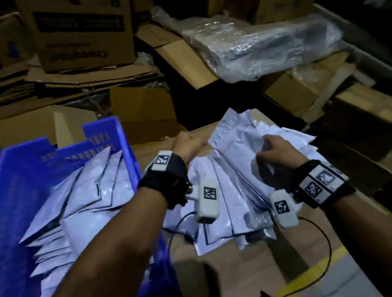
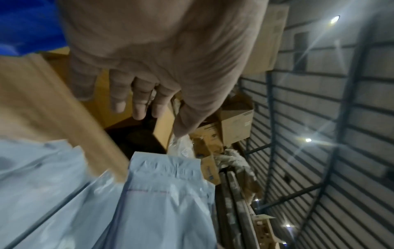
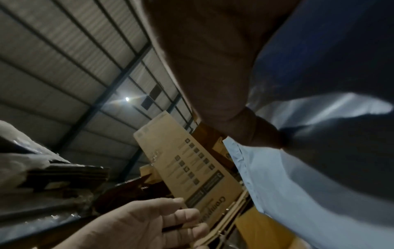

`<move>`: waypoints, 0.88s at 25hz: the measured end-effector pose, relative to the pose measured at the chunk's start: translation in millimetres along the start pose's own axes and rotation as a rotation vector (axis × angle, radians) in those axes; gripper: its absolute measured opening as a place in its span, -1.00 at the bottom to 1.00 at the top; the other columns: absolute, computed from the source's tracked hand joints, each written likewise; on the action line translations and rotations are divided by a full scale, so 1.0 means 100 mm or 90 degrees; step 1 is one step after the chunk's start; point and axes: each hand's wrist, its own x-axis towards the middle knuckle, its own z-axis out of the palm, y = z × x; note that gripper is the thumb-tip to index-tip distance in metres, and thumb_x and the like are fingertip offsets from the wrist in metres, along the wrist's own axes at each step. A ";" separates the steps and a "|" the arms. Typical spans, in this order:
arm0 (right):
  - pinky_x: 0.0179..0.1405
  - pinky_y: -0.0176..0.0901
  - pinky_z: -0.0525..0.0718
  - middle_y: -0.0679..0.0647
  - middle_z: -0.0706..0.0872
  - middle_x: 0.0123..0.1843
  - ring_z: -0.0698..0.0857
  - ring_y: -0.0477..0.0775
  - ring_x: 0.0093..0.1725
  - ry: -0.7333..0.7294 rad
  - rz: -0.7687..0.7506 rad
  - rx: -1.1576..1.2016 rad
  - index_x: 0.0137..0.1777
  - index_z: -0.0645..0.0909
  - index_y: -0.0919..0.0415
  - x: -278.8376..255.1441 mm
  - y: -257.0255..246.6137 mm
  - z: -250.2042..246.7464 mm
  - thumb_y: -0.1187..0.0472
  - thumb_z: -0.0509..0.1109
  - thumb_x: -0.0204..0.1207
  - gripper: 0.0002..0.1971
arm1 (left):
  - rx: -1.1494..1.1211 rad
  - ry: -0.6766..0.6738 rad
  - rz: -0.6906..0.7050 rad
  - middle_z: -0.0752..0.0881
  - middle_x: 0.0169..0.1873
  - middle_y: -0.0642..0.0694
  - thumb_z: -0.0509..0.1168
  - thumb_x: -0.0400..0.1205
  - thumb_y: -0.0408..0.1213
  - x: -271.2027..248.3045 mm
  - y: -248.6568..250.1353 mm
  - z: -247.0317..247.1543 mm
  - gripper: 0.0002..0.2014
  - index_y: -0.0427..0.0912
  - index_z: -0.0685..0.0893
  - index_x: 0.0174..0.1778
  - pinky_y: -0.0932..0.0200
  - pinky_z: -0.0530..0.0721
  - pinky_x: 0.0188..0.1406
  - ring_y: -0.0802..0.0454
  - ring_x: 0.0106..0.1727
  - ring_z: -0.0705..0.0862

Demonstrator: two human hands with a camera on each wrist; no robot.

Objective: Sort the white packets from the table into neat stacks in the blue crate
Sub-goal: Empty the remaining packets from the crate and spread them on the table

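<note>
At nine o'clock, blue crate (image 1: 3, 196) holds many white packets (image 1: 110, 181), loosely fanned. My left hand (image 1: 187, 144) hovers empty, fingers relaxed. At two o'clock, right hand (image 1: 274, 151) pinches bundle from table pile (image 1: 225, 216); much remains.

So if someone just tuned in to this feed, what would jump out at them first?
Probably the blue crate on the left, already holding overlapping white packets. Next, the loose pile of packets fanned across the table, with the right hand gripping one lifted packet while the left hand reaches out empty beside it. Cardboard boxes crowd the dim background.
</note>
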 end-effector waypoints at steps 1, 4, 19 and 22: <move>-0.25 -0.06 0.42 0.08 0.51 -0.27 0.59 0.22 -0.09 -0.007 0.024 -0.021 -0.27 0.37 0.10 0.08 0.08 0.02 0.24 0.43 0.43 -0.76 | -0.032 -0.004 -0.026 0.62 0.18 0.03 0.40 0.60 -0.35 0.06 -0.12 0.16 -0.84 -0.20 0.56 -0.25 0.24 0.59 -0.30 0.13 -0.21 0.64; -0.06 -0.02 0.53 0.24 0.69 0.07 0.65 0.34 0.12 0.001 0.035 -0.050 0.15 0.56 0.23 0.27 0.24 0.10 0.21 0.45 0.48 -0.73 | -0.056 -0.014 -0.150 0.64 0.25 -0.30 0.54 0.47 -0.12 0.23 -0.55 0.46 -0.43 -0.35 0.55 0.29 -0.05 0.66 0.15 -0.14 0.20 0.64; 0.50 0.12 0.38 0.22 0.19 0.67 0.26 0.28 0.60 0.069 0.002 0.001 0.67 0.21 0.04 -0.87 1.08 1.21 -0.31 0.30 0.39 -0.13 | 0.039 -0.043 -0.317 -0.37 0.68 -0.04 0.24 -0.04 0.73 0.07 -1.37 0.71 0.44 0.18 -0.23 0.69 -0.32 -0.10 0.65 -0.14 0.70 -0.29; 0.59 0.12 0.23 0.23 0.07 0.73 0.13 0.26 0.68 0.028 0.004 0.028 0.72 0.12 -0.02 -0.74 1.05 1.37 -0.19 0.42 0.51 -0.15 | 0.018 -0.032 -0.291 -0.31 0.69 -0.01 0.11 0.29 0.67 0.02 -1.28 0.76 0.14 0.22 -0.17 0.70 -0.33 -0.20 0.62 -0.21 0.70 -0.27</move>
